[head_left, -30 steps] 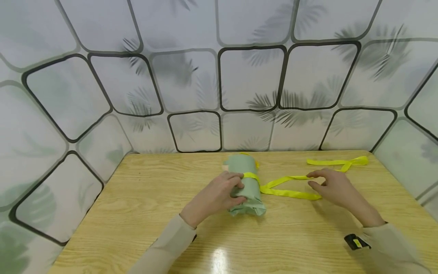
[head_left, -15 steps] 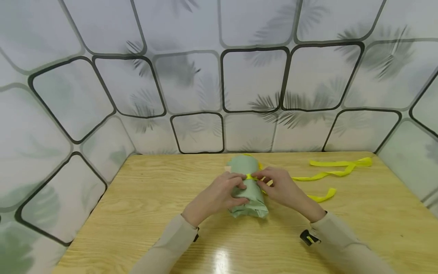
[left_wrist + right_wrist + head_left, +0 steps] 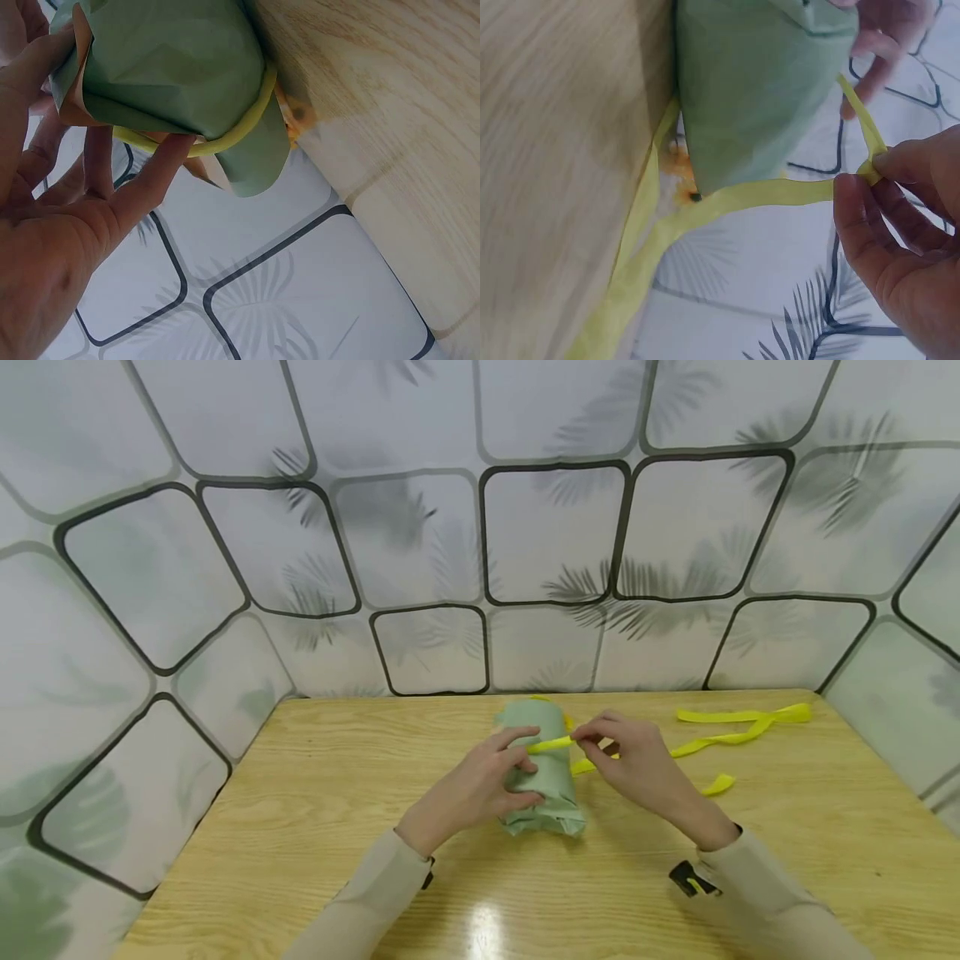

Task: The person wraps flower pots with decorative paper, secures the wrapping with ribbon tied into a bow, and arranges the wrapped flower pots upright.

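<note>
I have the left hand (image 3: 480,787), fingers bent, gripping the green-wrapped bouquet (image 3: 550,778) lying on the wooden table (image 3: 337,768), and the right hand (image 3: 637,764), thumb and finger together, pinches yellow ribbon (image 3: 552,745) beside the bouquet's right edge!

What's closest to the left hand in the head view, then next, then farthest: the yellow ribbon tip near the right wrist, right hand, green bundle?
Nearest to the left hand first:
1. Bundle: touching it.
2. Right hand: at the bundle's right side.
3. Ribbon tip: farther right, past most of the right hand.
</note>
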Demonstrator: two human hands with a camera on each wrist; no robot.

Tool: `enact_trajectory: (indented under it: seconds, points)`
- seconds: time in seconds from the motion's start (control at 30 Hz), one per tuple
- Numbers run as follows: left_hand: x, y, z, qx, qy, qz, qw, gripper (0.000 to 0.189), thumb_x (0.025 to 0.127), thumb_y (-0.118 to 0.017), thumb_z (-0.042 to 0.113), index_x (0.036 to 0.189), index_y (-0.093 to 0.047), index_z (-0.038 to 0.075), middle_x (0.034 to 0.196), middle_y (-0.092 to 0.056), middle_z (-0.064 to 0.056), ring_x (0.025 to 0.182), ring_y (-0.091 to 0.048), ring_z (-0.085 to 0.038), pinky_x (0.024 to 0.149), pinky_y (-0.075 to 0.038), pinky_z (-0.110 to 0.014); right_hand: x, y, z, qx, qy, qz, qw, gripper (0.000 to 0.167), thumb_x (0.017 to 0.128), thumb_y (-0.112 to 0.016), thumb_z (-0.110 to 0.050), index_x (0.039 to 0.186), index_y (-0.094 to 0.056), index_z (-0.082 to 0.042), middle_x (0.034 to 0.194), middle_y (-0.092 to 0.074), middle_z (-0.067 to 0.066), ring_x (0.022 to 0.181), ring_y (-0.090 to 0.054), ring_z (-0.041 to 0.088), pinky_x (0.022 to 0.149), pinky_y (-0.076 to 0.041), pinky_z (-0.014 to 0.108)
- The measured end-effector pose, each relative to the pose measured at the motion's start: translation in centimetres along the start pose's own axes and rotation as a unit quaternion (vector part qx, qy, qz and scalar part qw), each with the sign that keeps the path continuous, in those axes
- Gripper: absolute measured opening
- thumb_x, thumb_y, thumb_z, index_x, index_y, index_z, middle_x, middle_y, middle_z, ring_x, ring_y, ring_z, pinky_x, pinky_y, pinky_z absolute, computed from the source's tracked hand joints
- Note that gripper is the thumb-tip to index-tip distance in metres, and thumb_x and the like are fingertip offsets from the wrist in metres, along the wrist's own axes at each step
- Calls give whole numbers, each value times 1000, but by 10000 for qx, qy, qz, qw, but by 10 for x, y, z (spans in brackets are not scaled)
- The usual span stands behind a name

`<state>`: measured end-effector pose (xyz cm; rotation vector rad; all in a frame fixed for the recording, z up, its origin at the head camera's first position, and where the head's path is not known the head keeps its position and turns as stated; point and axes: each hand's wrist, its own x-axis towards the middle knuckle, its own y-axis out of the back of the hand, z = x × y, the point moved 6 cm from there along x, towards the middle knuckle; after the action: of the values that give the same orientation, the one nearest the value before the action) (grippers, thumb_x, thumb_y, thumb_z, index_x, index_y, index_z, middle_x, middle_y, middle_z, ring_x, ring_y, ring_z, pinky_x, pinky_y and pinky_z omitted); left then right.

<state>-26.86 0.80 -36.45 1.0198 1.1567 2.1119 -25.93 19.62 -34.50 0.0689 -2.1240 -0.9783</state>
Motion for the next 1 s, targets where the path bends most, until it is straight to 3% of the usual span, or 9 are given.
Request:
enact_trajectory:
  seconds: [0.17,0.33,0.53,0.8,0.9,1.0]
  points:
    - [-1,1,-1,-75,-30,116,9999,27,85,-86,23,97,-70,6,144,-57,-16,127,-62,-28,104,-54,-35,-4,23,6,-296,-175,251,9991,19,86,-76,7,94,-78,-10,89,-72,-2,72,-67,9,60,-58,23]
    - [-2,-1,-2,-57,-7,102,9999,28,85,-86,26,99,-69,7,141,-60,-13,126,-63,-27,106,-53,-35,-17,40,18,-486,-384,297,9976,20,86,-76,7,93,-78,-11,87,-71,-4,72,-65,7,61,-54,15]
    - [-3,-1,-2,-37,37,110,9999,29,85,-85,27,99,-67,8,136,-64,-11,128,-62,-26,105,-54,-35,-33,51,31,-739,-488,201,9959,19,85,-78,4,94,-78,-12,87,-72,-5,70,-62,1,59,-50,10]
    - [-3,-2,-3,-22,222,-25,9997,30,86,-84,29,102,-69,8,136,-65,-12,126,-63,-27,104,-54,-36,-47,59,43,-930,-578,163,9939,22,84,-80,1,101,-79,-13,85,-73,-4,66,-53,-4,55,-44,16]
    - [-3,-2,-4,4,256,-38,9997,31,86,-85,29,102,-69,8,136,-66,-12,127,-63,-26,104,-54,-37,-49,58,49,-862,-671,-40,9940,28,85,-81,-3,112,-77,-10,90,-74,0,69,-59,-1,55,-48,19]
    - [-3,-2,-3,27,262,-41,9996,30,86,-85,29,102,-69,8,136,-66,-12,127,-63,-26,105,-54,-37,-54,56,62,-810,-1047,-711,9886,29,89,-77,-7,118,-74,-5,98,-75,6,74,-64,6,56,-49,22]
